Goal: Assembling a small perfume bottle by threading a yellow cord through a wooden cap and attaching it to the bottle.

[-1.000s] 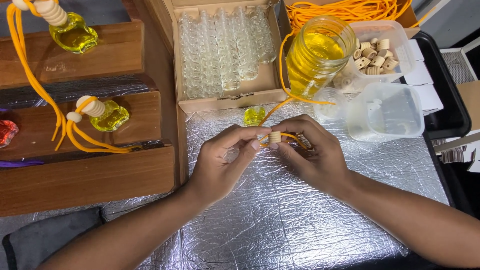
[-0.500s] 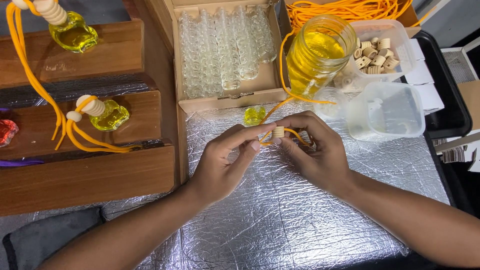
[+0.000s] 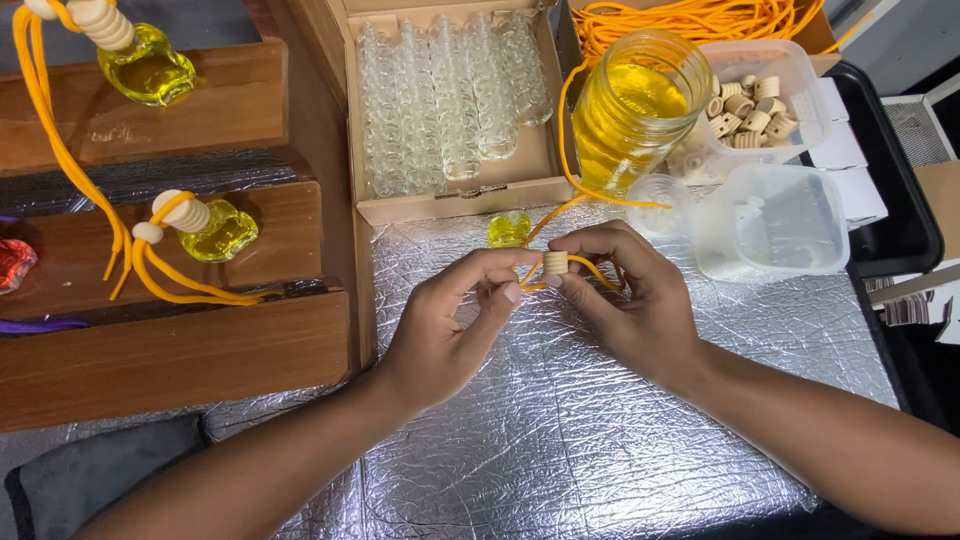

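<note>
I see my left hand and right hand meeting over the silver foil mat, both pinching: the right fingertips grip a small wooden cap and the left fingertips pinch the orange cord that passes through it. The cord runs up past a small filled bottle lying just beyond my fingers and loops around the jar of yellow liquid.

My read is that this piece is midway: the cap is on the cord, but it is not yet seated on the small bottle. Two finished bottles with caps and cords sit on the wooden steps at left. The cardboard box is packed with empty glass bottles, and the tub of wooden caps looks well stocked, so a great deal seems left.

For room, the mat is open below and between my forearms. It is tighter ahead: the box edge sits just beyond the bottle, the jar and the clear lidded container crowd the right hand's far side, and the steps wall off the left
</note>
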